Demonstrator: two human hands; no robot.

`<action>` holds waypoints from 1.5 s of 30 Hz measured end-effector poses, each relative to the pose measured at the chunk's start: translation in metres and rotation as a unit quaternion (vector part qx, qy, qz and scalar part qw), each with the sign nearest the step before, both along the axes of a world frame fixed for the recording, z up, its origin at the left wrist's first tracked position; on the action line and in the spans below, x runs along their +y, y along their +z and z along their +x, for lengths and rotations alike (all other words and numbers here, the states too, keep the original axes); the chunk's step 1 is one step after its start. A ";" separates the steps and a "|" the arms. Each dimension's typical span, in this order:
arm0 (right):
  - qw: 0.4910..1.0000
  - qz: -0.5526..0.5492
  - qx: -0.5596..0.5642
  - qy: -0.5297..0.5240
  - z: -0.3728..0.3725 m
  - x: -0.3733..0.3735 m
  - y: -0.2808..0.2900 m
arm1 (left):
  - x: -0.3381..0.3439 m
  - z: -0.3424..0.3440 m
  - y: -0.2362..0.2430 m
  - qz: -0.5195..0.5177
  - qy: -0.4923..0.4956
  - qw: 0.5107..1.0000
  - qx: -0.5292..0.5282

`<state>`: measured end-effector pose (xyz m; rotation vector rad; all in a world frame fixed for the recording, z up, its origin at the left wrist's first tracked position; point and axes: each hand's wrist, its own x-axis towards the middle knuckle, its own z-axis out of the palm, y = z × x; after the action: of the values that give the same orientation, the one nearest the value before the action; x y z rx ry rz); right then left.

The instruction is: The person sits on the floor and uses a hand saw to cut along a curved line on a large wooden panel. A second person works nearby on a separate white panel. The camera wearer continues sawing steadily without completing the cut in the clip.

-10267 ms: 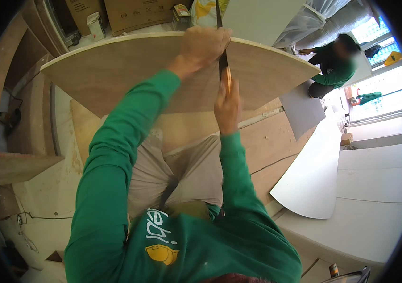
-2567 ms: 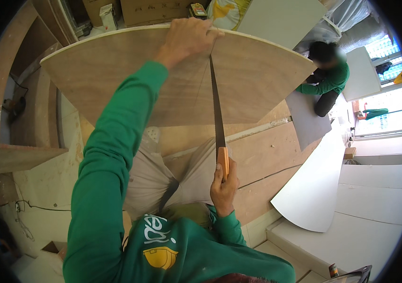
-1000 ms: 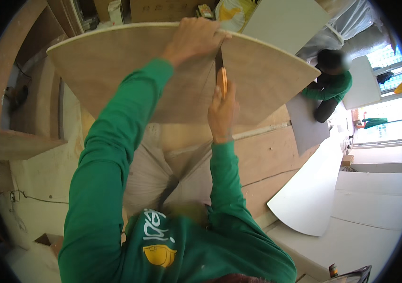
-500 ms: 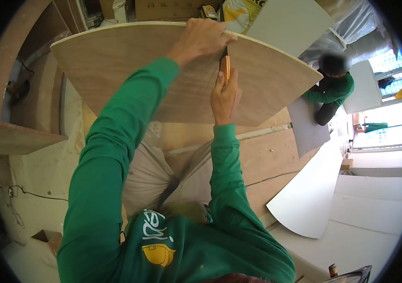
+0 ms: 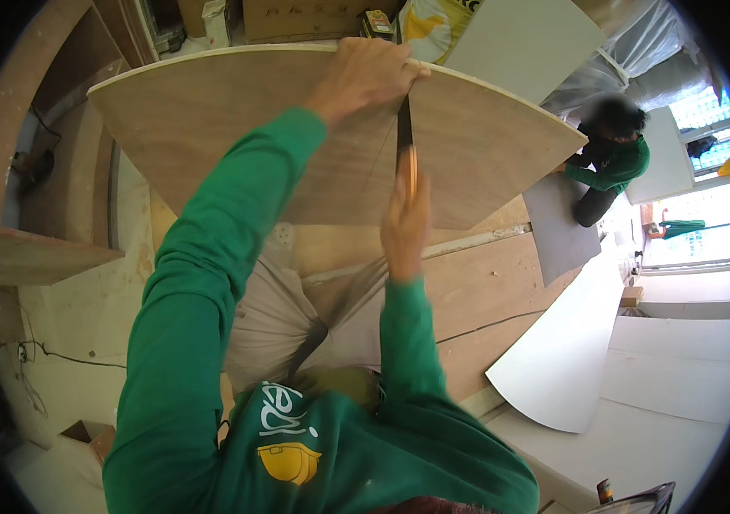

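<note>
A large brown plywood panel (image 5: 236, 137) with a curved far edge stands tilted across my legs. My left hand (image 5: 369, 73) is closed over that far edge, near its middle. Just below its fingers, the dark blade of a handsaw (image 5: 406, 128) meets the panel's edge. My right hand (image 5: 408, 218), slightly smeared by motion, is wrapped round the saw's orange handle. A faint pencil-like line runs down the panel left of the blade. How deep the blade sits in the wood cannot be made out.
Another person (image 5: 609, 158) in a green sleeve crouches at the right, by a grey sheet (image 5: 560, 227). A white curved panel (image 5: 557, 360) lies on the right. An open wooden cabinet frame (image 5: 35, 248) stands left. Behind the plywood are a cardboard box (image 5: 313, 21) and a pale board (image 5: 523, 47).
My right hand has drawn the handsaw back toward me, baring more blade. My left hand stays on the panel's edge. The other person's head and arm have shifted slightly.
</note>
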<state>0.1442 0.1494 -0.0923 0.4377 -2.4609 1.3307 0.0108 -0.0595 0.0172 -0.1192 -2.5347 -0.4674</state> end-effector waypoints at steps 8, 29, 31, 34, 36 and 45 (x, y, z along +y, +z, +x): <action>0.999 0.027 -0.019 0.006 0.051 0.031 -0.012 | -0.010 0.005 0.000 -0.012 0.008 1.000 -0.024; 0.999 0.033 -0.031 0.010 0.122 0.080 -0.023 | -0.008 0.000 -0.006 -0.009 -0.003 1.000 0.003; 0.997 -0.012 -0.071 0.006 0.150 0.084 -0.007 | -0.008 -0.003 -0.012 -0.005 -0.001 1.000 0.023; 1.000 0.015 -0.009 0.020 0.091 0.056 -0.011 | -0.008 -0.001 -0.009 -0.013 0.010 1.000 0.024; 1.000 0.000 -0.029 -0.001 0.013 0.005 -0.005 | -0.005 -0.001 -0.008 -0.013 0.010 1.000 0.025; 0.996 0.052 -0.074 0.006 0.073 0.044 -0.008 | -0.014 -0.002 -0.003 -0.013 0.004 1.000 0.011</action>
<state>0.2174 0.1937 -0.1006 0.3911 -2.6623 1.2879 0.0089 -0.0732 0.0143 -0.1228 -2.5188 -0.4279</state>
